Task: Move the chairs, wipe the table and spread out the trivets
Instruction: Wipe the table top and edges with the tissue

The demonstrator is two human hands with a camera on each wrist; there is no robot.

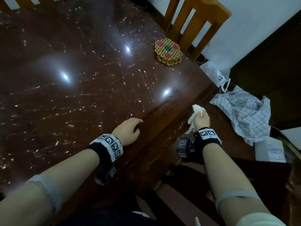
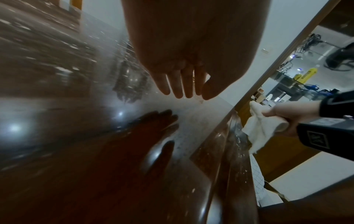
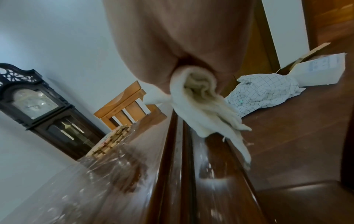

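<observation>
A dark glossy table (image 1: pixel 68 98) fills the head view, speckled with pale crumbs. A stack of woven, multicoloured trivets (image 1: pixel 168 51) sits near its far right edge, also visible as trivets (image 3: pixel 109 142) in the right wrist view. My left hand (image 1: pixel 130 129) hovers just above the table by its right edge, fingers straight and together (image 2: pixel 178 86), holding nothing. My right hand (image 1: pixel 201 119) is beyond the table edge and grips a crumpled white cloth (image 1: pixel 196 115), the cloth (image 3: pixel 203 109) hanging below the fist. A wooden chair (image 1: pixel 195 22) stands at the far right corner.
A checked cloth bag (image 1: pixel 244 115) and a white box (image 1: pixel 268 150) lie on a lower brown surface right of the table. White plastic bags (image 1: pixel 216 74) sit by the wall. A dark grandfather clock (image 3: pixel 38 106) stands behind. Another chair back (image 1: pixel 24 2) shows top left.
</observation>
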